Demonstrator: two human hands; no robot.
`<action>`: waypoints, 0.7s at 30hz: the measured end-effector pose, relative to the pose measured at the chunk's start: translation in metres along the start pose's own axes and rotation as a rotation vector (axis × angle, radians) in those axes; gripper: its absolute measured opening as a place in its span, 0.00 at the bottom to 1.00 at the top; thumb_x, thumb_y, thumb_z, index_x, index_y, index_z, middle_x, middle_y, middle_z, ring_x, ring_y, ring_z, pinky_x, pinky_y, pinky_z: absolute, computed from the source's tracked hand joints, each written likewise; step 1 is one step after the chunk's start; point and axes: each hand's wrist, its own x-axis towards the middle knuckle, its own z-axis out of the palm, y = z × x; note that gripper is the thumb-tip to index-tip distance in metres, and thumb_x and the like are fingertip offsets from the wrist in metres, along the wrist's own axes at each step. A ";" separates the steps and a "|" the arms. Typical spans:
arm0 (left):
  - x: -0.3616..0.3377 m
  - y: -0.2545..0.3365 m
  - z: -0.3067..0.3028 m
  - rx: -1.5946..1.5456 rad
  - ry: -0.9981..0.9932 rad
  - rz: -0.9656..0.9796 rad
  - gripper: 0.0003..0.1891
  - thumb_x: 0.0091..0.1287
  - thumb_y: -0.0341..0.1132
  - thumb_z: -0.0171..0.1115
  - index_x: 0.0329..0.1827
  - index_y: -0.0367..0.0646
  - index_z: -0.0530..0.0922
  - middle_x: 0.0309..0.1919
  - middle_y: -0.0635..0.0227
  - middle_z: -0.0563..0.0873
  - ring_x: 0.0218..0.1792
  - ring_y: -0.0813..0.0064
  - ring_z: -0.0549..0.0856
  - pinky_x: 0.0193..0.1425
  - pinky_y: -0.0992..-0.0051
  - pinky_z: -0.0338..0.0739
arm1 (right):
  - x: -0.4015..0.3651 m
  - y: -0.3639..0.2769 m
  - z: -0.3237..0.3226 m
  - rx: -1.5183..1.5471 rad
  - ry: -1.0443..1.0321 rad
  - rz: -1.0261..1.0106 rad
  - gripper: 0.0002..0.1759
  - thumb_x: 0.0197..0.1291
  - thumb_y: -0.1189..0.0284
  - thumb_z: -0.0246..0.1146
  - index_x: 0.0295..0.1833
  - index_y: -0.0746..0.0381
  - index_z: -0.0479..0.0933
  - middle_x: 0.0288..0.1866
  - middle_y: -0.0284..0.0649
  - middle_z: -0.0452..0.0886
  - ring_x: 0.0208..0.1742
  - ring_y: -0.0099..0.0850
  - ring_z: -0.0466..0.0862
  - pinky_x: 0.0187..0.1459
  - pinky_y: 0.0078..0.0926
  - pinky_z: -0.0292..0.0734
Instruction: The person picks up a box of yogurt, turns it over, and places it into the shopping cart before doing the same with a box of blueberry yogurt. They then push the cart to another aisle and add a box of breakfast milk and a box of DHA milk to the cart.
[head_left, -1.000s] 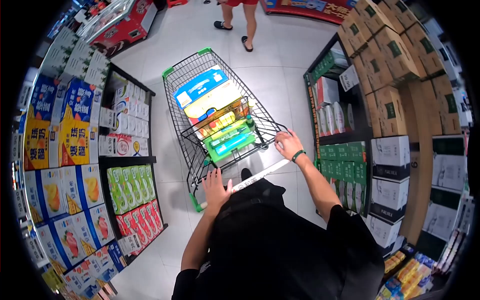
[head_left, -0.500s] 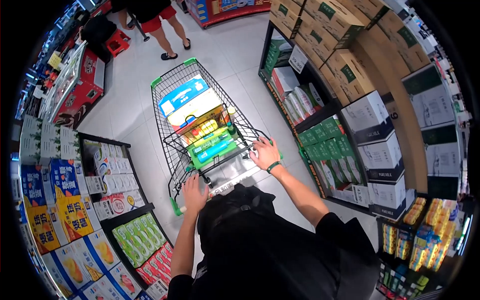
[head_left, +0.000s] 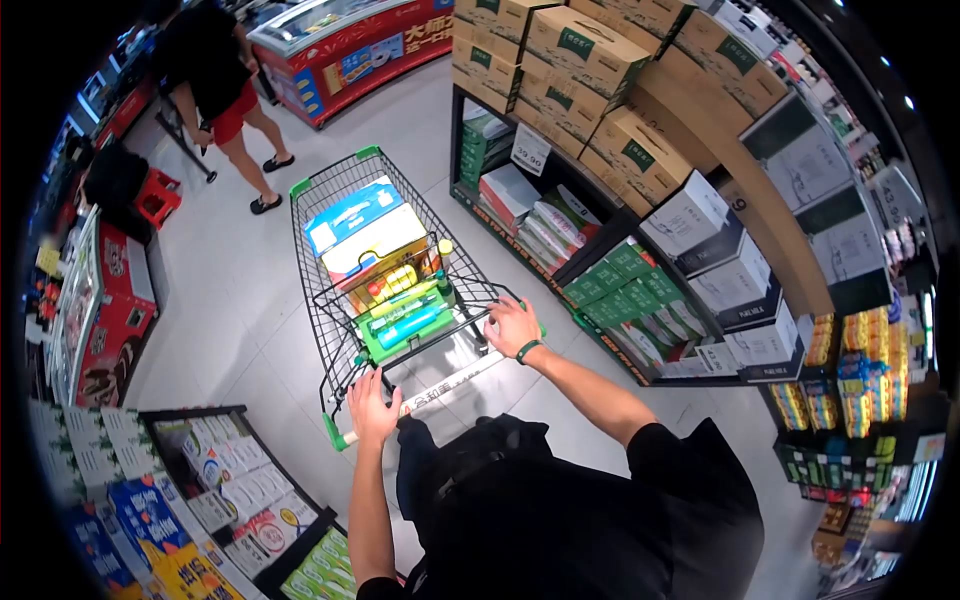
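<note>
A black wire shopping cart (head_left: 368, 153) with green corners stands in front of me. My left hand (head_left: 372, 408) rests over the left part of its white handle (head_left: 442, 392), fingers bent across the bar. Toward the handle's right end, my right hand (head_left: 514, 328) is curled over it, a dark green band on the wrist. Inside the basket lie a blue and white box (head_left: 352, 216), a yellow and orange box (head_left: 385, 250), a green pack (head_left: 400, 342) and a bottle with a yellow cap (head_left: 445, 247). Wire mesh partly covers these goods.
On the right, a shelf holds cartons (head_left: 585, 45) and green packs (head_left: 615, 280). A lower shelf of packs (head_left: 240, 480) stands at left. Ahead are a person in red shorts (head_left: 235, 112), a red freezer (head_left: 350, 60), a red stool (head_left: 157, 197) and another freezer (head_left: 110, 300).
The view has turned left and forward. The right shelf and left packs have slid back, and more of the red freezer ahead shows. The person ahead now appears farther left. Both hands stay on the handle.
</note>
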 end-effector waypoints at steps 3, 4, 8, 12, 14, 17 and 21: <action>0.039 -0.008 -0.004 -0.018 -0.059 0.022 0.31 0.67 0.50 0.66 0.70 0.44 0.76 0.66 0.59 0.79 0.72 0.57 0.72 0.81 0.51 0.56 | 0.020 -0.001 0.000 0.000 0.012 0.041 0.15 0.63 0.59 0.60 0.37 0.58 0.87 0.62 0.33 0.86 0.74 0.38 0.74 0.77 0.60 0.57; 0.079 0.018 -0.002 0.006 -0.106 0.006 0.31 0.67 0.50 0.66 0.71 0.43 0.76 0.67 0.59 0.78 0.72 0.56 0.71 0.81 0.50 0.55 | 0.055 0.029 -0.012 0.031 -0.043 0.055 0.15 0.63 0.59 0.60 0.37 0.57 0.86 0.62 0.33 0.86 0.75 0.38 0.73 0.77 0.60 0.57; 0.115 -0.019 -0.018 0.002 -0.179 0.071 0.33 0.68 0.50 0.65 0.72 0.43 0.74 0.67 0.60 0.77 0.73 0.54 0.70 0.82 0.51 0.53 | 0.068 -0.004 -0.001 0.007 -0.005 0.133 0.15 0.63 0.58 0.60 0.34 0.56 0.85 0.62 0.31 0.86 0.74 0.38 0.73 0.77 0.59 0.57; 0.174 -0.007 -0.038 0.044 -0.220 0.103 0.32 0.68 0.50 0.64 0.72 0.42 0.74 0.66 0.60 0.78 0.72 0.55 0.71 0.82 0.51 0.53 | 0.108 0.001 -0.016 0.035 -0.052 0.190 0.15 0.63 0.57 0.59 0.35 0.55 0.85 0.62 0.32 0.86 0.74 0.37 0.74 0.77 0.58 0.57; 0.200 -0.019 -0.038 0.046 -0.221 0.124 0.32 0.68 0.50 0.64 0.71 0.42 0.75 0.65 0.60 0.78 0.72 0.56 0.71 0.81 0.51 0.54 | 0.125 -0.004 -0.009 0.036 -0.031 0.215 0.15 0.63 0.57 0.59 0.35 0.55 0.85 0.62 0.32 0.86 0.74 0.37 0.74 0.77 0.58 0.57; 0.229 -0.032 -0.042 0.033 -0.230 0.142 0.31 0.68 0.50 0.64 0.70 0.43 0.75 0.65 0.60 0.79 0.72 0.58 0.72 0.81 0.51 0.54 | 0.145 -0.013 -0.005 0.045 -0.003 0.251 0.16 0.63 0.57 0.59 0.36 0.55 0.86 0.62 0.33 0.86 0.74 0.37 0.74 0.76 0.59 0.57; 0.267 -0.032 -0.036 0.069 -0.237 0.152 0.31 0.68 0.50 0.63 0.70 0.44 0.76 0.68 0.62 0.78 0.73 0.60 0.71 0.81 0.51 0.55 | 0.178 -0.003 -0.011 0.049 -0.027 0.249 0.16 0.63 0.57 0.59 0.37 0.56 0.86 0.63 0.33 0.85 0.74 0.37 0.73 0.76 0.60 0.58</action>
